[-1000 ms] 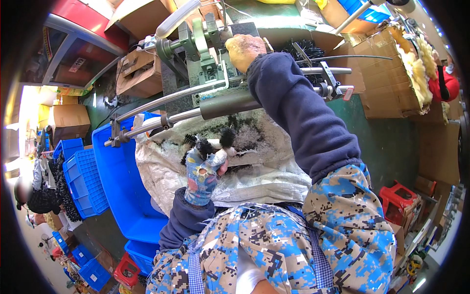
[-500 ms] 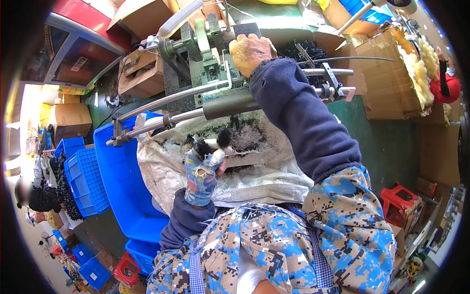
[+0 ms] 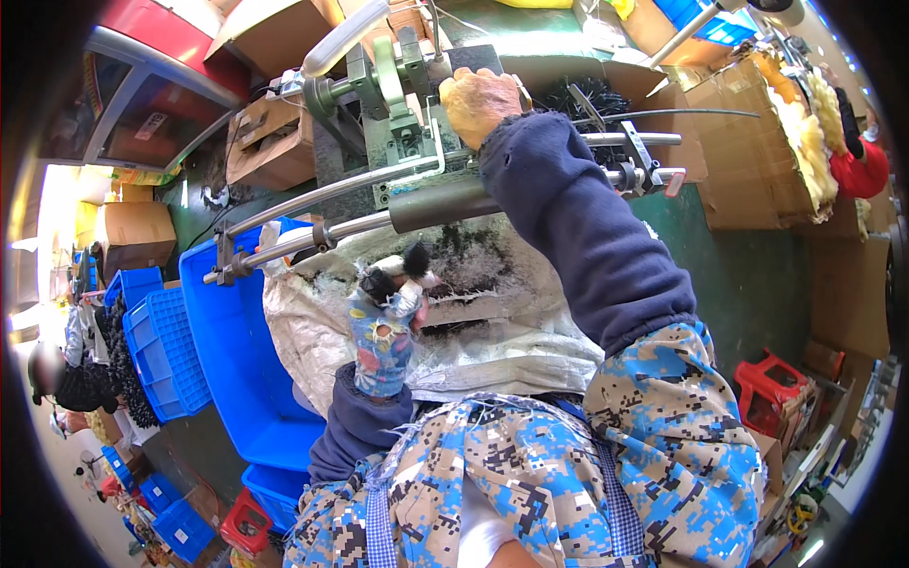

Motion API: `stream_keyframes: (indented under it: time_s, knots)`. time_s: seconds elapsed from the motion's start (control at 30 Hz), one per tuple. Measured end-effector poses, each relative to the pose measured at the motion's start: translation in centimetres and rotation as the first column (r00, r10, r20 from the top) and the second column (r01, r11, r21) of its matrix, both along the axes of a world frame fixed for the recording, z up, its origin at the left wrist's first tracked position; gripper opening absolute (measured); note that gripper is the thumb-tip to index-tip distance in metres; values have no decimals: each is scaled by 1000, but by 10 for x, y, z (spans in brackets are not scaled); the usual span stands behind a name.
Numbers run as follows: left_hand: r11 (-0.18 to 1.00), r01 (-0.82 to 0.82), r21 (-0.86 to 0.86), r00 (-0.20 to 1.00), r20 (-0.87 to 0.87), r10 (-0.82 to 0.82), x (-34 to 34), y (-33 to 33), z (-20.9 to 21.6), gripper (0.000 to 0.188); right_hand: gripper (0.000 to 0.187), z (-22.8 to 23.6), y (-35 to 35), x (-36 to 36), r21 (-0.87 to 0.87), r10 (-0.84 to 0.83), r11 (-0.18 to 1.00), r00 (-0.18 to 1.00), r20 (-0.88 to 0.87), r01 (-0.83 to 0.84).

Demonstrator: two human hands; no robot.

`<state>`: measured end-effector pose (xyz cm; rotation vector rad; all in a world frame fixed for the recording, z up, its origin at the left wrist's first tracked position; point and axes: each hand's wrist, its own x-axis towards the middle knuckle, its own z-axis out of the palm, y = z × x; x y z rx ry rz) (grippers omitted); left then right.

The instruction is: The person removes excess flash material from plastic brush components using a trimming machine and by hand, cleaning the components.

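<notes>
My left hand [image 3: 383, 327], in a worn, flower-patterned covering with a hole on its back, is closed low over the whitish cloth [image 3: 521, 350] on my lap. A small piece with dark bristly tufts [image 3: 417, 258] is pinched in its fingers; its full shape is hidden. My right hand [image 3: 481, 102], yellowish and stained, is curled at the far side of the bench machine [image 3: 393, 90]. What its fingers grip there cannot be seen. Between the hands run metal rods [image 3: 355, 225] and a dark grey roller [image 3: 440, 202]. Black dust and fibre scraps lie on the cloth.
A large blue bin [image 3: 241, 369] stands left of my lap, with a blue crate [image 3: 169, 350] beyond it. Cardboard boxes [image 3: 748, 142] are at the far right, near a person's red sleeve [image 3: 860, 173]. A red stool [image 3: 769, 393] stands right. Black bristle strands [image 3: 587, 97] lie behind the machine.
My left hand has shifted slightly left, and the bristly piece has turned a little in its fingers. My right hand stays in place at the machine.
</notes>
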<state>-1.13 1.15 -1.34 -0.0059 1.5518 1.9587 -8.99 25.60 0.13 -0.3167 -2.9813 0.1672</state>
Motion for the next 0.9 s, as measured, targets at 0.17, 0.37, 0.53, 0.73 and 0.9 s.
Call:
stream_keyframes:
  time_s: [0.17, 0.37, 0.53, 0.73, 0.9]
  knots:
    - [984, -178, -23, 902, -403, 154, -12, -2, -24, 37, 17, -5, 0, -3, 13, 59, 998, 998, -20, -59]
    - [989, -136, 49, 870, -471, 144, -19, 7, -26, 33, 19, -8, 2, -9, -102, -36, 994, 998, 45, 40]
    - [997, -63, 37, 908, -412, 72, -24, -15, -15, 34, 31, -9, 7, 2, 39, -155, 987, 987, -34, 156]
    - [992, -119, -36, 992, -51, 117, -17, -26, -5, 25, 33, -10, 2, 34, 80, -79, 993, 994, -82, 85]
    - [987, -19, 161, 999, 38, 13, 1, 1, 6, 30, 36, -8, -10, 29, 24, -89, 996, 996, -15, 90]
